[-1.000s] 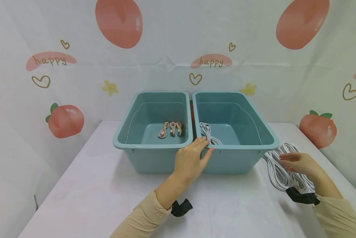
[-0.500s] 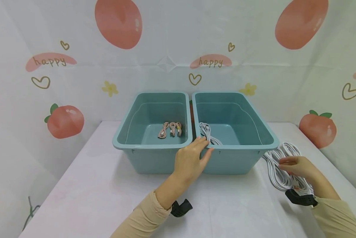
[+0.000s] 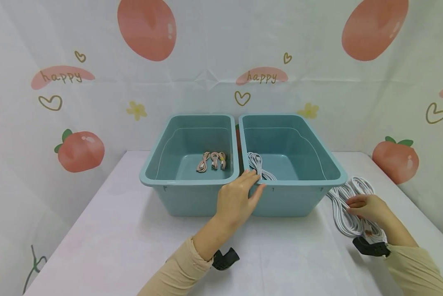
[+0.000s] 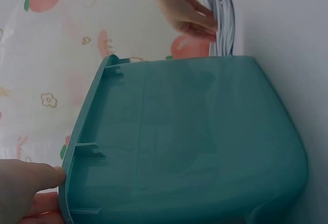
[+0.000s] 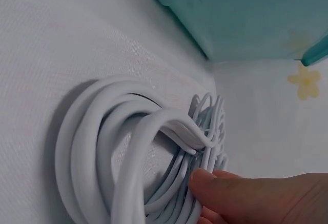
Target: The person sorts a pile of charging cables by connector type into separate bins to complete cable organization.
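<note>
My left hand [image 3: 236, 199] holds the front rim of the right teal storage bin [image 3: 291, 201] near its left corner, fingers over the edge and thumb outside. In the left wrist view, that thumb [image 4: 48, 177] meets the bin's rim. Right of the bin, a thick bundled coil of white cable [image 3: 341, 213] lies on the table. My right hand [image 3: 369, 207] pinches this coil around its middle; in the right wrist view the thumb [image 5: 205, 180] presses against the strands. Inside the right bin, at its left side, lies another bundle of white cable [image 3: 256, 162].
A matching left bin [image 3: 191, 201] stands close beside the right one and contains 3 small tied pinkish-brown cables [image 3: 202, 162]. A fruit-printed backdrop [image 3: 206, 53] rises behind the table [image 3: 95, 230]. A thin dark green cord [image 3: 34, 263] shows at the far left.
My right hand has shifted slightly left and down at the white cable coil, whose near end has moved a little left. The left hand stays on the rim.
</note>
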Demonstrator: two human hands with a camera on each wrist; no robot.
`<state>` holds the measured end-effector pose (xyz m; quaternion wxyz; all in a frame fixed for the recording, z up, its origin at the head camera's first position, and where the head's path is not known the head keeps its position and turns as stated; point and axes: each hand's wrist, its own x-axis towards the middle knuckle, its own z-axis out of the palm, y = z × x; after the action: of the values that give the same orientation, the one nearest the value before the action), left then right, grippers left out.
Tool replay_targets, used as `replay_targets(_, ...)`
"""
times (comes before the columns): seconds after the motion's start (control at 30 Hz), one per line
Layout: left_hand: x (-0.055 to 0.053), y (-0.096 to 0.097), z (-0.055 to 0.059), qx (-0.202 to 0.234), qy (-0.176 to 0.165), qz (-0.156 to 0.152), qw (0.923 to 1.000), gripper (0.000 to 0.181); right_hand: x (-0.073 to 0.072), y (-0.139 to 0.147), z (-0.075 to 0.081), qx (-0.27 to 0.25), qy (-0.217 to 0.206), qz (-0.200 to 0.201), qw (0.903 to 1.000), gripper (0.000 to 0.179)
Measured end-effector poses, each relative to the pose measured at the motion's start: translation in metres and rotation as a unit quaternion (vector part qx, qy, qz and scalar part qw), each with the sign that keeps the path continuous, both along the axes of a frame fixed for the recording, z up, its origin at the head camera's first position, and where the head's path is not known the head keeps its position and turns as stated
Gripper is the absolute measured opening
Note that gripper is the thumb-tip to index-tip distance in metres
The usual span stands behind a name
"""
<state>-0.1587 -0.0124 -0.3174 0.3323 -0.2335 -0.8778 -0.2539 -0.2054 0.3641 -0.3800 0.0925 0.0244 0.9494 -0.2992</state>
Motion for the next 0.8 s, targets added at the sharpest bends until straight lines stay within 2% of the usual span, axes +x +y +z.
replay_targets(0.23,0.0002,0.0000,0.0002,0.002,0.003,0.001,1.0000,0.023,-0.0013,0.0003,-0.0023,0.003,0.006,-0.012,0.9999,0.039)
replay_targets(0.47,-0.0001,-0.0001,0.0000,0.001,0.000,-0.002,1.0000,0.023,-0.0016,0.0008,-0.0044,-0.008,0.000,-0.040,0.9992,0.037)
replay_targets(0.8,0.0006,-0.0006,0.0009,-0.001,0.000,0.001,1.0000,0.023,0.0026,-0.0026,0.0026,-0.037,0.004,-0.049,0.9981,0.041)
